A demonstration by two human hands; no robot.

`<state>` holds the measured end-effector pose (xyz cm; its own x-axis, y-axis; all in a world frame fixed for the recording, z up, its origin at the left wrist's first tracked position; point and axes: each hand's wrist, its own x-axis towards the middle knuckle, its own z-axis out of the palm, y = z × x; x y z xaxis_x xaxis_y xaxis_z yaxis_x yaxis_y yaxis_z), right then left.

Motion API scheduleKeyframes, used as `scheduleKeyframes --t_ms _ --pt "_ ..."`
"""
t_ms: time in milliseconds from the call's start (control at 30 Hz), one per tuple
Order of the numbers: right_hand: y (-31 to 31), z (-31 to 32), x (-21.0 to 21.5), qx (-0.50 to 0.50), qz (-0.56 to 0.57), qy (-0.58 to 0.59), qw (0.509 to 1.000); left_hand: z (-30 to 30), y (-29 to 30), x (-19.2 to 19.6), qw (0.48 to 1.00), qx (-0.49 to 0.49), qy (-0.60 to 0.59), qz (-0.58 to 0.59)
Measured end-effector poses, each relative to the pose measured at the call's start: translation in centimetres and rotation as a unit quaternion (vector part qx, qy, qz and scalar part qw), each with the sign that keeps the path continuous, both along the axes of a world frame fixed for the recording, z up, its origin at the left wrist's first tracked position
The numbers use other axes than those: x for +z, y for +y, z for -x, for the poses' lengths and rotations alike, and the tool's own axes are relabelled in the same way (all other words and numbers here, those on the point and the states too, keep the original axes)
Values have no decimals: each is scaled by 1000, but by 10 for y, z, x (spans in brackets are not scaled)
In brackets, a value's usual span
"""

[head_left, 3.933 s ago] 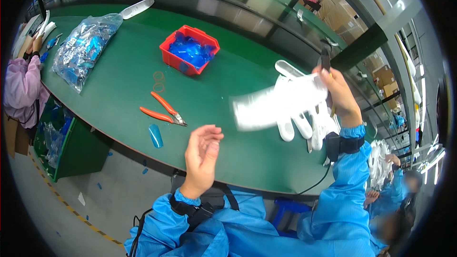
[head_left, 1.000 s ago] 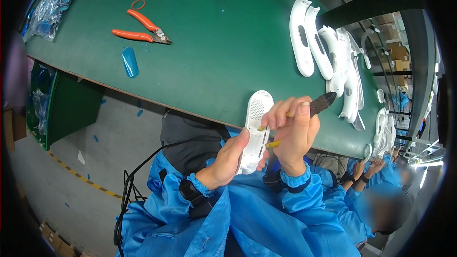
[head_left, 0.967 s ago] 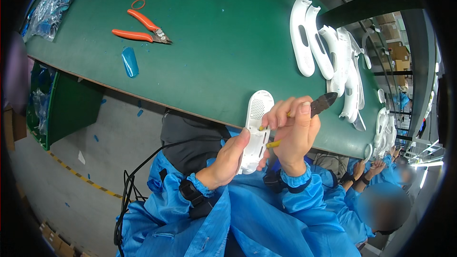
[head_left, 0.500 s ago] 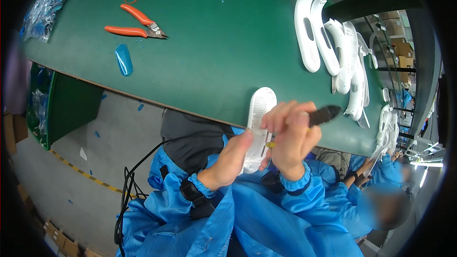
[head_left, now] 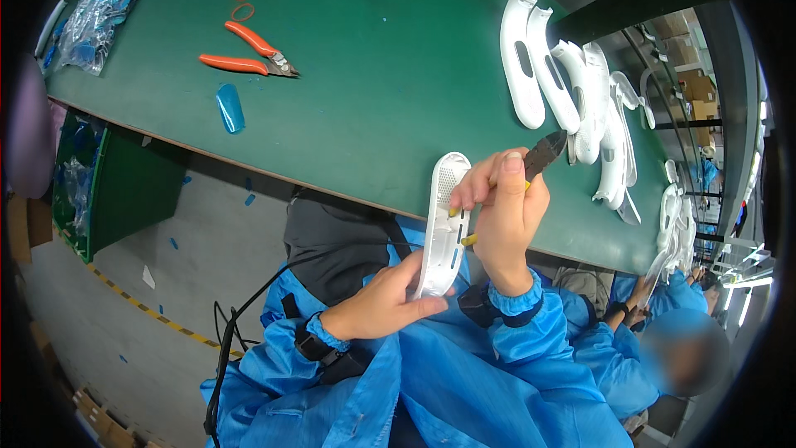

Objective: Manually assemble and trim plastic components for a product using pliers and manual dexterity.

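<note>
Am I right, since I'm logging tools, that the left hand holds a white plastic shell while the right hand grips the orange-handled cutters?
Not quite. In the head view the left hand does hold the white plastic shell, but the right hand grips dark-jawed cutters with yellow showing by the fingers. The orange-handled cutters lie untouched on the green table.

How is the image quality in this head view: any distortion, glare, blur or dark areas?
Head view: strong fisheye bending, so the green table edge curves and a black rim frames the picture; lighting is even with soft shadows; the white plastic shell in the left hand and the right hand are sharp; glare from lamps at the far right; one blurred patch at lower right.
</note>
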<state>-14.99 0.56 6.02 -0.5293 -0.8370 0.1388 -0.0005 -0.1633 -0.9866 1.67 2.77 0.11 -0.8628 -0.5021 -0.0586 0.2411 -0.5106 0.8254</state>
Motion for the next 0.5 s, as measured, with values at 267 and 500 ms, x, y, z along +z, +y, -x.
scheduleKeyframes --t_ms 267,500 --pt "-11 8 15 -1 27 -70 997 3 -4 -1 987 9 -143 73" --pt "5 0 11 105 15 -31 994 27 -9 -1 979 110 -159 67"
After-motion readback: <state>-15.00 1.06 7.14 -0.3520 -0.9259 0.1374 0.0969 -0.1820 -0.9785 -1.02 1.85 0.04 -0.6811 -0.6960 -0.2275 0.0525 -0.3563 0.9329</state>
